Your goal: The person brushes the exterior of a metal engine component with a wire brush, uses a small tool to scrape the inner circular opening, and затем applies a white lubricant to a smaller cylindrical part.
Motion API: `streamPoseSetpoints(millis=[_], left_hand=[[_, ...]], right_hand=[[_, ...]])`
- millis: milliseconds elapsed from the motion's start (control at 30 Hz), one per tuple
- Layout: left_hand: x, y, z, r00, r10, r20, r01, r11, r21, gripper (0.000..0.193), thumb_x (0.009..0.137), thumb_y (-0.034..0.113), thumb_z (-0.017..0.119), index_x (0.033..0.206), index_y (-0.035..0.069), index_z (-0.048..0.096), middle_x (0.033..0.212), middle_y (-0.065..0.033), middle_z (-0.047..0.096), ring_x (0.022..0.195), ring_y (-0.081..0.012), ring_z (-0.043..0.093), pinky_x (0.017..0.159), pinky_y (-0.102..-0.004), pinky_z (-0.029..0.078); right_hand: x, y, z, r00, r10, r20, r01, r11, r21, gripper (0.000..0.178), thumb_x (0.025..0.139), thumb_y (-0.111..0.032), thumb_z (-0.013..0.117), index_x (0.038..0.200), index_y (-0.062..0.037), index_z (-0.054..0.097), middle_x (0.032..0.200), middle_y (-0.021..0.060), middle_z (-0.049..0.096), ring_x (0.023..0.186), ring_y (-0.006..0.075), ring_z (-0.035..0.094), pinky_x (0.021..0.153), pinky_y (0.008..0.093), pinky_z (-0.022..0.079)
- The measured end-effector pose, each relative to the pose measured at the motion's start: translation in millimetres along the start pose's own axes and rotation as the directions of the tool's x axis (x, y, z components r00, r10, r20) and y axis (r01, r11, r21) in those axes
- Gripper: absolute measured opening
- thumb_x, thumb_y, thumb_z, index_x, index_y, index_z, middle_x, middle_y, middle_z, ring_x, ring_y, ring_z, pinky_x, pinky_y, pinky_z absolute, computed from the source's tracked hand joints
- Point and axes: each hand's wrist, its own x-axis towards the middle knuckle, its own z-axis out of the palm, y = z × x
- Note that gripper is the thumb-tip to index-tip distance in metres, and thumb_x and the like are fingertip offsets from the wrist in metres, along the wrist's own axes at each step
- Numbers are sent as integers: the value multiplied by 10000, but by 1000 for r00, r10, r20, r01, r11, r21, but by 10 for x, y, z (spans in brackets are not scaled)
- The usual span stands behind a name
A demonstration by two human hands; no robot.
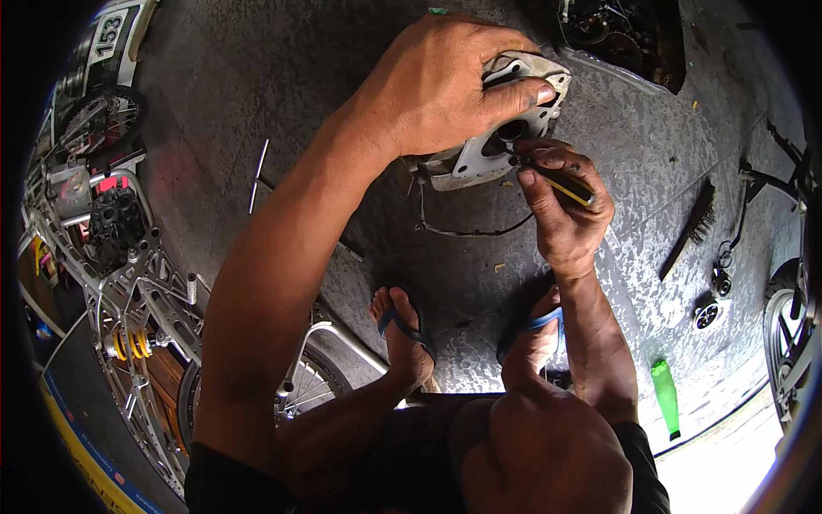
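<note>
My left hand [441, 90] grips a grey metal engine cylinder head [473, 161] from above, its thumb pressed on the flat face. That face is tilted toward me and shows bolt holes and a dark round hollow. In my right hand [572, 218] is a screwdriver [568, 185] with a black and yellow handle, pinched between thumb and fingers. Its front end reaches the edge of the hollow; I cannot tell whether the tip touches metal. Dark grease marks the fingers of both hands.
A thin cable [471, 233] hangs or lies below the part. On the floor are a T-handle wrench [259, 176], a brush [698, 218], a green bottle [664, 396] and a tray with engine parts [664, 81]. A motorcycle frame [141, 295] stands at the left.
</note>
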Motion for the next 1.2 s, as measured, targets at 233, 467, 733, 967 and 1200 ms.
streamPoseSetpoints(millis=[233,467,733,967,1200], left_hand=[[30,39,-27,999,5,32,-4,1000,-26,374,887,342,769,1085,25,743,957,-142,761,875,-261,748,780,-356,585],[21,34,-3,997,-39,59,39,999,4,373,886,339,771,1083,24,744,959,-144,761,881,-264,748,786,-366,585],[33,21,-19,1000,-2,24,3,999,-37,361,885,318,773,1084,19,741,965,-145,760,886,-265,748,786,-355,584],[20,35,-19,997,-47,57,49,998,-32,344,894,286,767,1103,16,734,990,-147,757,904,-266,745,793,-355,583],[-12,19,-19,997,-55,48,56,998,-21,356,893,286,767,1114,10,729,993,-144,756,904,-259,744,795,-348,581]], right_hand=[[17,14,11,999,-16,-32,15,999,-29,202,876,64,728,1031,-30,637,1078,132,718,1049,225,683,937,344,530],[48,11,8,999,-36,-4,36,999,-26,187,869,71,725,1002,-30,642,1038,126,720,1016,206,686,899,324,531],[52,5,46,995,-103,10,104,988,-114,151,859,65,729,951,-25,651,1012,128,718,974,193,689,866,302,531],[-28,-35,83,998,-52,-25,49,991,-124,144,868,61,724,957,-23,649,1008,129,718,966,199,689,860,307,534],[-117,-49,127,999,40,-36,-40,999,14,159,864,58,736,967,-28,652,1009,109,721,985,177,687,874,301,534]])
